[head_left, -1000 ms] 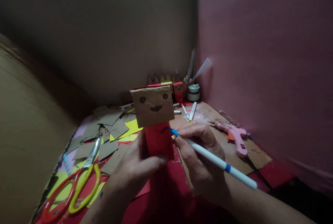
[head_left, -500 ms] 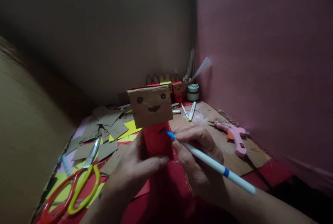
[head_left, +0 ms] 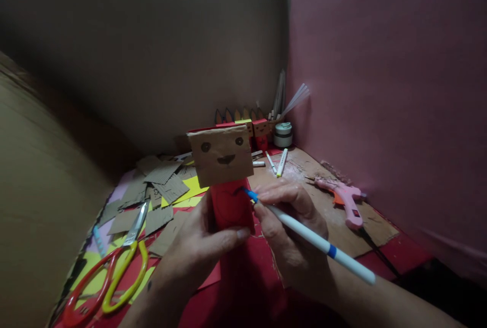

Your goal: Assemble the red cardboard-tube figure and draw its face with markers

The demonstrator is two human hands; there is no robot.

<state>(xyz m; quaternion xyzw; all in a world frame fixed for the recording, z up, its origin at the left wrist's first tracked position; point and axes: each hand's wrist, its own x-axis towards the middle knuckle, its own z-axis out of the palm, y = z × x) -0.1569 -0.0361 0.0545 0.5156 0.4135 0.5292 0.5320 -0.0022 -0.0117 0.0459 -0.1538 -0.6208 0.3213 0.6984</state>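
My left hand [head_left: 207, 247] is closed round the lower part of a cardboard animal figure [head_left: 222, 165]. The figure has a square brown head with drawn eyes and a nose, and a red body [head_left: 231, 206] with a dark curved outline on its front, partly hidden by my fingers and thumb. Between the fingers and thumb of my right hand [head_left: 291, 221] is a white marker [head_left: 312, 236] with a blue tip and a blue band. The marker's tip touches the upper right of the red body, at the end of a dark line.
Scissors [head_left: 129, 247] with red and yellow handles lie at the left beside cardboard scraps [head_left: 163, 173] and yellow paper [head_left: 190, 191]. A pink glue gun [head_left: 344, 198] rests on the right. Markers [head_left: 282, 162], a lidded pot [head_left: 283, 135] and similar figures [head_left: 261, 135] are farther back.
The marker's tip has shifted slightly along the red body, and the dark line near it looks a little longer. Both hands keep their grips; the whole view has moved very slightly.
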